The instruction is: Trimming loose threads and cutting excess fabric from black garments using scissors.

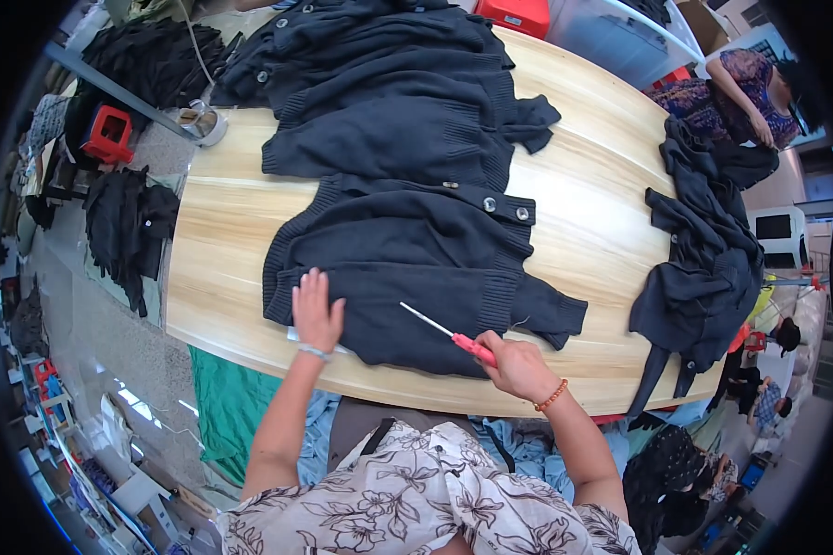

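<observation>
A dark navy knitted cardigan [398, 268] with ribbed edges and large buttons lies folded on the wooden table in front of me. My left hand [317, 314] rests flat on its lower left part, fingers stretched out. In my right hand [518, 367] is a red-handled tool [473, 349] with a long, slim metal shaft or blade; its exact kind is unclear. The tool points up and left over the cardigan. A pale loose thread shows by the ribbing near a sleeve [557, 313]. Something white peeks out under the cardigan beside my left wrist.
More dark cardigans [389, 102] spread across the far part of the table [602, 185]. Another dark pile [699, 277] hangs over its right edge, near a person [745, 97]. A clear plastic bin [620, 46] stands behind. Red stool [109, 132] and dark garments lie left.
</observation>
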{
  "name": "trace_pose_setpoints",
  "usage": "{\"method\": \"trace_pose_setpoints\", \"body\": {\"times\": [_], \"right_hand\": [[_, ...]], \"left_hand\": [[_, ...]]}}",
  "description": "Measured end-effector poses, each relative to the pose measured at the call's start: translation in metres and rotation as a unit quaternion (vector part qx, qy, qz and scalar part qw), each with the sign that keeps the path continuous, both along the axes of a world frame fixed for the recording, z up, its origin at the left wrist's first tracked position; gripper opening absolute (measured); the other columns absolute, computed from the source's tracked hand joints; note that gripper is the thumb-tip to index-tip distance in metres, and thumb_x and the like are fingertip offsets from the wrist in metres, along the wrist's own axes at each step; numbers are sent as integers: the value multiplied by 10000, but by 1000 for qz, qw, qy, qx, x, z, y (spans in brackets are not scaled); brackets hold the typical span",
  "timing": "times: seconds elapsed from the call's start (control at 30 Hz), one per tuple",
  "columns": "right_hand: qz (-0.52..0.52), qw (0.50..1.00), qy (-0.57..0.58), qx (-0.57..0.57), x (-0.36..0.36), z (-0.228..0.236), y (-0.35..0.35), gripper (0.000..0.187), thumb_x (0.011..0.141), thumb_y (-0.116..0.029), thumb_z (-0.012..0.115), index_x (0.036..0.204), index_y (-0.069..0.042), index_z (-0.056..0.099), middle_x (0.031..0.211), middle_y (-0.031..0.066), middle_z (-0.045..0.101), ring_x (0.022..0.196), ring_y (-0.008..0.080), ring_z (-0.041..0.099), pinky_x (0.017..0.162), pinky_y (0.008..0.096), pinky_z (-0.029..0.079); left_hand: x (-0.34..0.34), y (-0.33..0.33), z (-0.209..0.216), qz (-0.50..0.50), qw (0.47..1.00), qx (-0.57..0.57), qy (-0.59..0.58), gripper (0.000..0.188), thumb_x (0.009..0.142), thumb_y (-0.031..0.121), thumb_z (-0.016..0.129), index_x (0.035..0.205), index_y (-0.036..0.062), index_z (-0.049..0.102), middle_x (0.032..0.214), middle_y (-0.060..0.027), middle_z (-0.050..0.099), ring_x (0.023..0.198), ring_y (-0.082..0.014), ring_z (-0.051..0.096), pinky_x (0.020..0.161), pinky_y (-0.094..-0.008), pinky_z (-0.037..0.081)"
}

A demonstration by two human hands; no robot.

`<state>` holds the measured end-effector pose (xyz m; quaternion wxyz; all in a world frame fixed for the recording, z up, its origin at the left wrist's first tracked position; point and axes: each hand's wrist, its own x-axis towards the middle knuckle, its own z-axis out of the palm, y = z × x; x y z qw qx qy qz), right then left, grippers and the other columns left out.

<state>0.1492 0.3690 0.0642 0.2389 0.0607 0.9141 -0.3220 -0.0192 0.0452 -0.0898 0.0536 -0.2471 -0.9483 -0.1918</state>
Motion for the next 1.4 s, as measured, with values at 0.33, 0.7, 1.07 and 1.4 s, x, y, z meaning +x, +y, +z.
{"method": "trace_pose_setpoints", "body": {"times": [0.33,0.7,1.07,1.4], "right_hand": [[36,999,-3,11,-87,-12,-76,255,919,-265,602,1074,-74,536,754,189,666,719,393,661,652,488,509],[24,999,-33,-34,-84,-10,-94,247,893,-236,627,1069,-79,555,807,189,670,782,380,661,707,482,516],[-62,994,-87,5,-8,-20,-119,239,855,-190,623,1058,-71,576,839,186,672,824,355,661,739,461,523],[-112,988,-98,-38,14,-21,-128,268,912,-283,605,1098,-92,579,788,178,668,762,372,657,691,468,511]], "left_hand": [[-28,-21,17,-62,997,18,-43,460,840,154,669,1283,72,573,1401,-127,511,1228,-317,503,989,-430,404],[-73,-81,20,72,983,37,-164,589,651,198,838,1156,62,566,1063,-150,537,989,-363,513,876,-466,437],[-88,-55,46,-157,970,97,-158,225,680,12,701,852,124,607,1052,-107,537,1036,-345,504,844,-462,398],[-184,55,17,-119,963,13,-240,241,727,92,729,946,97,629,1343,-255,453,1268,-445,417,1022,-489,390]]}}
